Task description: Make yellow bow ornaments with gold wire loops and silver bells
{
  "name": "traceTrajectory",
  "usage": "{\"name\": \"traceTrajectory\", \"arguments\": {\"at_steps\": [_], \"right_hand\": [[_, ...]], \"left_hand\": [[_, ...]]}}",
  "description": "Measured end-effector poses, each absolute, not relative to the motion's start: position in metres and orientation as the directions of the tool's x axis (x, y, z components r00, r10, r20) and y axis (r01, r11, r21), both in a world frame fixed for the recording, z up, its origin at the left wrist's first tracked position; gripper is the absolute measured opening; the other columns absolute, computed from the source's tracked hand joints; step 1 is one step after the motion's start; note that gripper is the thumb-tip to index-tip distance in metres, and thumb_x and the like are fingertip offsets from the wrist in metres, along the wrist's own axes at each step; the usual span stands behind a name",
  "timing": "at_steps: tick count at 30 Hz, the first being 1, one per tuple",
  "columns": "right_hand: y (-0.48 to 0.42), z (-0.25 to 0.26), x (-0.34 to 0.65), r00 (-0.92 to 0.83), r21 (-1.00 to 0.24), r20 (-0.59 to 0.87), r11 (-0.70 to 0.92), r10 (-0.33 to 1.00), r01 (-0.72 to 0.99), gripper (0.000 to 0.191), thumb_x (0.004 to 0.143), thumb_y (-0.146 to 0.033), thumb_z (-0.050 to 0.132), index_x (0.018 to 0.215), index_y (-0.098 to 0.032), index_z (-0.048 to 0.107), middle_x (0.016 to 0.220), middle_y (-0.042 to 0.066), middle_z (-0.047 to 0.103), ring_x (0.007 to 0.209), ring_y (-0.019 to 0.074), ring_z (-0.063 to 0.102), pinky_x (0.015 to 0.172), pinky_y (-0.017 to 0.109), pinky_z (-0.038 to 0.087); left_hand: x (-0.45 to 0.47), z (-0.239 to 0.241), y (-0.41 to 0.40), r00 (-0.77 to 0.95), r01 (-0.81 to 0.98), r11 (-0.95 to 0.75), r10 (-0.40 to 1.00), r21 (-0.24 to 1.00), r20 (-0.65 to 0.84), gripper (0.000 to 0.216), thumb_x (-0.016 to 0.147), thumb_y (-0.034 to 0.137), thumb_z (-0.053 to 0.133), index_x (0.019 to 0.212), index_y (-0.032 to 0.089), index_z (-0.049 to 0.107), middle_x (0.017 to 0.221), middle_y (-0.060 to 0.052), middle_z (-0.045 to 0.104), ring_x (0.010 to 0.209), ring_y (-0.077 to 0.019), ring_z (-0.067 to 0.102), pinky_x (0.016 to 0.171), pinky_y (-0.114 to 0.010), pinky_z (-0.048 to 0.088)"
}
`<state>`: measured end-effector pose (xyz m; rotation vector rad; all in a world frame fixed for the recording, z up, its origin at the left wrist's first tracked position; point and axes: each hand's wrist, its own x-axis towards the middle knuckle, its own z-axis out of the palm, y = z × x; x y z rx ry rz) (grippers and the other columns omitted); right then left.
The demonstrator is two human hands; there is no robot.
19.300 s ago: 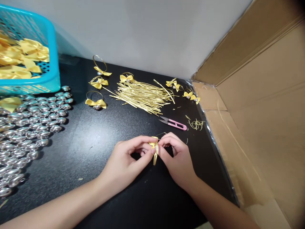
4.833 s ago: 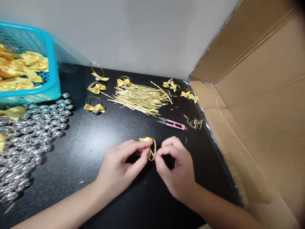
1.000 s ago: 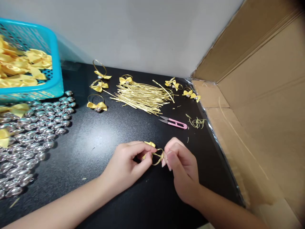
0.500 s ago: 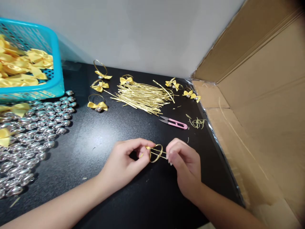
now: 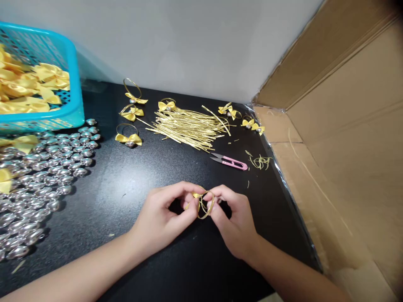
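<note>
"Where are the hands?"

"Low over the bench (image 5: 135,247), fingertips almost meeting. The left hand (image 5: 166,212) pinches a yellow bow (image 5: 196,195), mostly covered by its fingers; the right hand (image 5: 234,220) has thumb and fingertips on the gold loop (image 5: 204,217)."

"So which one is nearer the loop?"

"Neither, really: it sits in the gap between them, the left at its bow end, the right touching the opposite side. Its longer axis runs roughly away from the wearer, across the line joining the hands. How steeply it tilts, I can't tell."

"Any strand through it?"

"Thin gold strands show inside; where their ends go is hidden by the fingers."

"And beyond?"

"Pink snips (image 5: 233,162) ahead, nearer the right hand, blades pointing left. Farther off, a pile of gold strips (image 5: 189,130), then the pale wall (image 5: 189,50)."
</note>
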<state>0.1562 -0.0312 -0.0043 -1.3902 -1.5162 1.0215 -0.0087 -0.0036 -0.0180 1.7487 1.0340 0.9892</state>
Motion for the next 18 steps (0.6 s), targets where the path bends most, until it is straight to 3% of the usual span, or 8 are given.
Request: {"name": "traceTrajectory", "arguments": {"at_steps": [6, 11, 18], "right_hand": [[-0.0308, -0.0079, 0.1573, -0.094, -0.891, 0.032, 0.071, 0.995, 0.449, 0.006, 0.080, -0.022, 0.060, 0.076, -0.018, 0.063, 0.058, -0.004, 0.055, 0.054, 0.0106, 0.048, 0.055, 0.023, 0.041], [-0.0293, -0.0111, 0.1576, -0.095, -0.854, 0.061, 0.101, 0.994, 0.510, 0.015, 0.085, -0.020, 0.057, 0.072, -0.018, 0.064, 0.059, -0.002, 0.056, 0.055, 0.0107, 0.048, 0.055, 0.024, 0.039], [-0.0290, -0.0087, 0.1580, -0.081, -0.897, 0.173, 0.191, 0.982, 0.399, 0.015, 0.084, -0.013, 0.059, 0.071, -0.017, 0.065, 0.072, 0.001, 0.060, 0.068, 0.0128, 0.057, 0.064, 0.025, 0.045]], "left_hand": [[-0.0077, -0.0155, -0.0035, 0.355, 0.258, -0.391, 0.889, 0.884, 0.289, 0.013, 0.082, 0.011, 0.058, 0.088, 0.014, 0.069, 0.060, 0.001, 0.068, 0.051, -0.0094, 0.064, 0.053, -0.017, 0.052], [-0.0079, -0.0170, -0.0037, 0.383, 0.270, -0.443, 0.864, 0.855, 0.327, 0.014, 0.083, 0.009, 0.057, 0.090, 0.015, 0.068, 0.061, 0.002, 0.067, 0.051, -0.0084, 0.062, 0.055, -0.017, 0.051], [-0.0088, -0.0172, -0.0041, 0.380, 0.257, -0.458, 0.858, 0.851, 0.346, 0.015, 0.082, 0.004, 0.057, 0.080, 0.017, 0.064, 0.061, 0.005, 0.064, 0.050, -0.0051, 0.057, 0.053, -0.013, 0.046]]}}
